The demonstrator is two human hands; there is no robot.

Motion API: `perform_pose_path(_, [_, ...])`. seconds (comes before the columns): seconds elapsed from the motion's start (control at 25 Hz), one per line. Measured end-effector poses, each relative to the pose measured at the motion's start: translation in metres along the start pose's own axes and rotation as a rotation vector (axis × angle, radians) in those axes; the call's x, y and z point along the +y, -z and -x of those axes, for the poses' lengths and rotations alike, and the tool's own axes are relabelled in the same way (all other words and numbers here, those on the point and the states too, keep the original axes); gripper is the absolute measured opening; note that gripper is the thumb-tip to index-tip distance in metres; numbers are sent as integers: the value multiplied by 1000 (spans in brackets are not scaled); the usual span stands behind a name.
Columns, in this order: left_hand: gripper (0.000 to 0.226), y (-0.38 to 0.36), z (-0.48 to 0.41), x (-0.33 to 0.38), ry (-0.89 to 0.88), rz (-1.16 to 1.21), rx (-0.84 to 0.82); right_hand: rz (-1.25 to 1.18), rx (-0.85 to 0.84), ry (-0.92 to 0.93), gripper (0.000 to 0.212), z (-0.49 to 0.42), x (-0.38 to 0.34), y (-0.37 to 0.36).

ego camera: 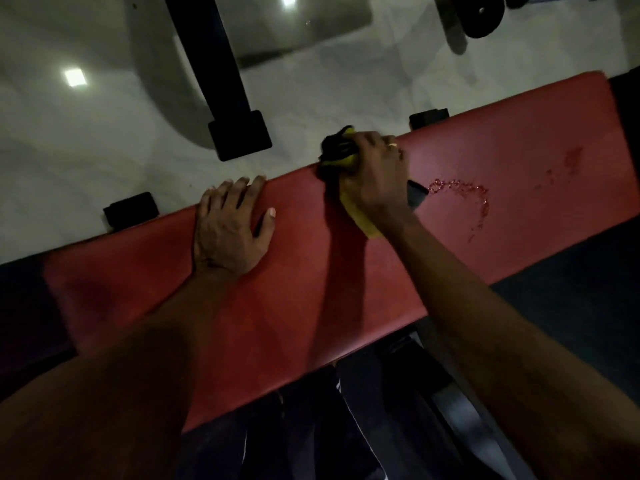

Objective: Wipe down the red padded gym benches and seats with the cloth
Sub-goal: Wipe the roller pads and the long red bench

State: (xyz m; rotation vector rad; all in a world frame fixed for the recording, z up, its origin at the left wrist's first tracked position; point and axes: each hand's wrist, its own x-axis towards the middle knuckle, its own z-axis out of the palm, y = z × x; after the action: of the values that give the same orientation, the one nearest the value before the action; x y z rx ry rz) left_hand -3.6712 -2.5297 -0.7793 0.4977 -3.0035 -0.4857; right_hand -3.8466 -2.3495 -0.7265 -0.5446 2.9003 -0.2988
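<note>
Cloth [337, 154] under right hand [375, 174] at bench [346, 271] far edge

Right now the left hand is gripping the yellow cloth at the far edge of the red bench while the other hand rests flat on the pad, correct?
Not quite: the head view shows the right hand gripping the yellow cloth at the far edge of the red bench; the left hand rests flat.

A long red padded vinyl bench [311, 271] runs slantwise over a pale glossy floor [104, 133]. Directly on its top lie a flat left hand [230, 230], a yellow-and-black cloth [341, 157] under the right hand's [375, 178] curled fingers, and a curved trail of wet droplets [474, 199] just right of those fingers.
</note>
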Motion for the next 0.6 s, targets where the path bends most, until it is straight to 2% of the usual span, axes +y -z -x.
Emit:
perform_pose_path(0.12, [56,-1,1,-1,5,-8,-5,4,31,-244,53,-22,10,4])
perform_pose_path(0.28, [56,1,-1,1,-13,6,-8,1,16,-102,54,12,-33,-11])
perform_pose_path(0.4, [55,1,1,-1,-21,-1,-4,-73,28,-24,59,55,-26,-10])
perform_pose_path(0.48, [55,2,0,-1,-28,-9,4,-122,77,-129,64,87,4,-8])
perform_pose_path(0.6, [55,0,0,-1,-25,-23,-10,-185,178,-442,66,143,37,-6])
